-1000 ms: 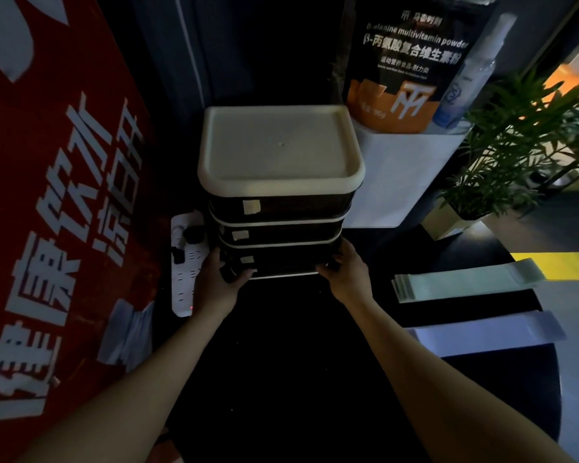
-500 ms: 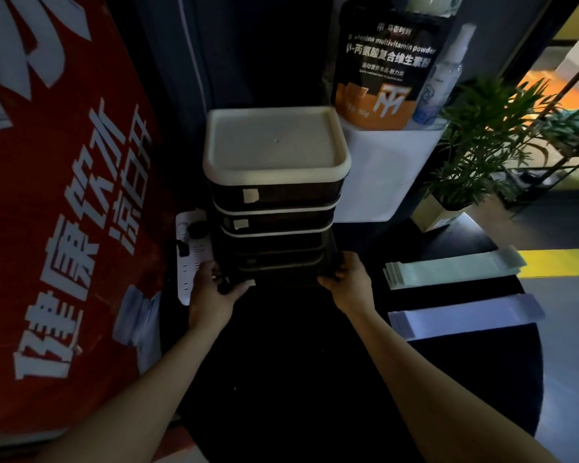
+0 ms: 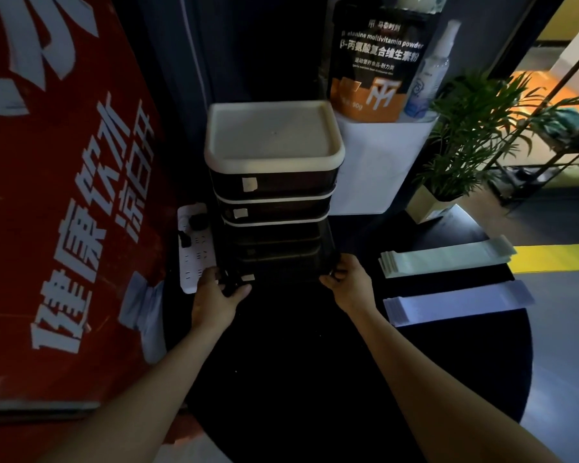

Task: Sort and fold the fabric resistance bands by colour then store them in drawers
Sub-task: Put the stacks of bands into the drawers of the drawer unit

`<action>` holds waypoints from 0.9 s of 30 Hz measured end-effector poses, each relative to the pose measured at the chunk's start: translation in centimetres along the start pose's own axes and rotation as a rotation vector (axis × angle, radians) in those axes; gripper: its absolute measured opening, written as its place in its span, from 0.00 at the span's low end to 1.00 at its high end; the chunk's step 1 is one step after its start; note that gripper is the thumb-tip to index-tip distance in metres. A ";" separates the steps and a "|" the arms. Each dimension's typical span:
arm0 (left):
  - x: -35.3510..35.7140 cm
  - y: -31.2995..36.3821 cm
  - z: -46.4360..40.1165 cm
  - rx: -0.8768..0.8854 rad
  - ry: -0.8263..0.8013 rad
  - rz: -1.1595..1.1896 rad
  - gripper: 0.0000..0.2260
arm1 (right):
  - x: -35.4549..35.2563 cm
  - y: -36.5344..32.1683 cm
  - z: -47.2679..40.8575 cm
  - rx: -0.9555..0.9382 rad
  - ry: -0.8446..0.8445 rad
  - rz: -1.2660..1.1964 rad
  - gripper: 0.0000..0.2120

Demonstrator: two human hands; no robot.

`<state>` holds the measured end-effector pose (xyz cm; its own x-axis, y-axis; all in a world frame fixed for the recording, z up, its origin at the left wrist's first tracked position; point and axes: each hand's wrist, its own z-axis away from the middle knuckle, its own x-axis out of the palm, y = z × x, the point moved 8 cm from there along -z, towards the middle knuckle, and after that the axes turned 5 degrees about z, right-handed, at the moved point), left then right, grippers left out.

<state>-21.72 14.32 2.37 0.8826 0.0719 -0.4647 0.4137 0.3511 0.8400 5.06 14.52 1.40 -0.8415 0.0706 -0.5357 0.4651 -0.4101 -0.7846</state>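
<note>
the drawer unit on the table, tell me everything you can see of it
The drawer unit is a small upright stack, plastic by its look, with dark translucent drawer fronts, pale dividers and a pale rimmed top tray. The upper two fronts carry small pale labels. The bottom drawer sits pulled partly out, with the left hand gripping its left front corner and the right hand its right corner. The unit stands at the back of a dark round table, beside a white power strip.

red banner (image 3: 64,195), power strip (image 3: 194,248), supplement bag (image 3: 375,61), spray bottle (image 3: 430,75), potted plant (image 3: 482,135)

Dark table (image 3: 281,379): drawer unit (image 3: 274,182), folded bands (image 3: 445,259).
</note>
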 end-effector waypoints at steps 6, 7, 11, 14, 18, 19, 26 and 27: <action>4.1 -2.5 2.1 -0.120 -0.181 -0.086 0.20 | -2.7 2.8 1.1 0.044 0.057 0.092 0.21; 5.4 -2.4 2.5 -0.115 -0.232 -0.102 0.18 | -3.4 3.5 1.2 0.055 0.061 0.116 0.20; 10.8 -0.5 4.3 -0.079 -0.410 -0.138 0.17 | -6.6 6.5 1.7 0.075 0.080 0.189 0.19; 14.9 1.1 5.5 -0.080 -0.528 -0.149 0.15 | -9.1 8.9 1.9 0.093 0.090 0.223 0.17; 20.2 2.9 6.8 -0.082 -0.540 -0.185 0.15 | -12.3 12.2 1.5 0.110 0.101 0.275 0.14; 21.5 3.2 7.2 -0.088 -0.541 -0.191 0.16 | -13.0 13.1 1.3 0.113 0.093 0.290 0.13; 29.0 3.9 8.8 -0.246 -0.474 -0.189 0.25 | -16.8 17.3 -1.4 0.090 0.088 0.428 0.15; 29.8 3.9 8.9 -0.272 -0.449 -0.187 0.26 | -17.1 17.7 -1.7 0.076 0.085 0.441 0.15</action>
<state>8.18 9.47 -5.72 0.8328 -0.3990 -0.3837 0.5523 0.5526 0.6242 28.15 7.63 -3.85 -0.5407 -0.0524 -0.8396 0.7497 -0.4827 -0.4527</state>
